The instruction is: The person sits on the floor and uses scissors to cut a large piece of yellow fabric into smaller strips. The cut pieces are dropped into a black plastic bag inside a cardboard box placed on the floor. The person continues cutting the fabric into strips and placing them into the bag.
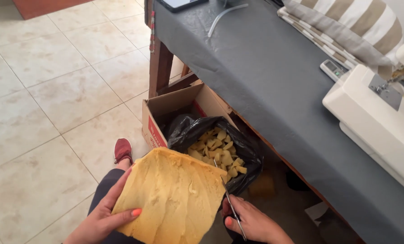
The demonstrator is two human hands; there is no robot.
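Left hand point(103, 217) pinches with thumb on top; right hand point(251, 221) curls closed, both held low.

A table point(265, 77) under a dark grey cover is running from the top centre to the lower right of the frame, carrying a white sewing machine point(378, 122) at the right edge, a small white remote point(333, 69) beside it, striped beige-and-white fabric point(346, 27) at upper right, a clear tube point(224, 16) and a dark flat device point(179, 3) at the top. The beige tiled floor point(52, 90) is filling the left, bearing an open cardboard box point(165, 113) near the centre, just beside the table.
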